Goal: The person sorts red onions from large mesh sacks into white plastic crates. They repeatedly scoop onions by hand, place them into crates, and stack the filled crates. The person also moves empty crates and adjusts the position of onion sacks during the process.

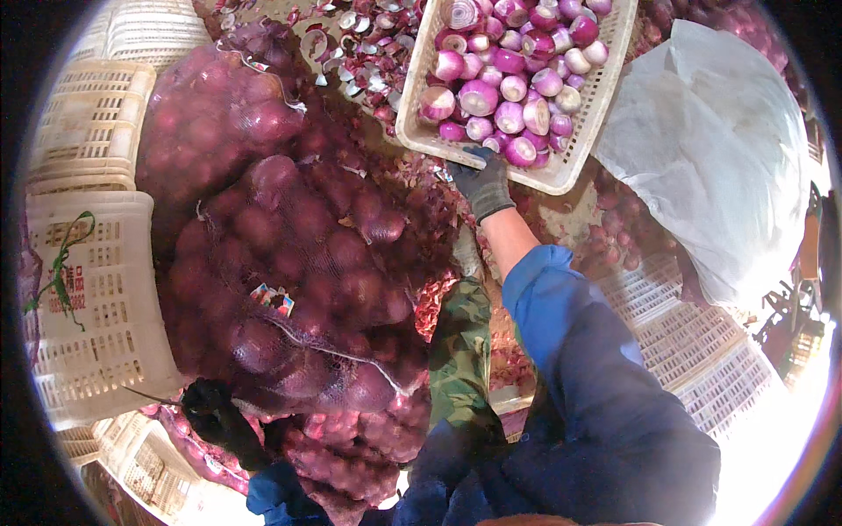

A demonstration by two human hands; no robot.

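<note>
My right hand (pixel 483 183), in a grey-black work glove, grips the near rim of a white plastic crate (pixel 483 164). Inside the crate lies a heap of peeled, trimmed red onions (pixel 510 89), some with white cut ends showing. Low on the left, my left hand (pixel 214 411) wears a dark glove and is closed around a thin knife (pixel 150 396); the handle is hidden in the fist and the narrow blade points left. Just beyond that hand, a purple mesh sack of unpeeled red onions (pixel 296 256) lies before me.
Another onion sack (pixel 204 112) lies farther back. Stacked white crates (pixel 99 296) line the left side. Onion skins and cut ends (pixel 365 49) litter the ground. To the right are a pale plastic sheet (pixel 717 151) and more crates (pixel 691 342). Loose onions (pixel 612 237) lie beside them.
</note>
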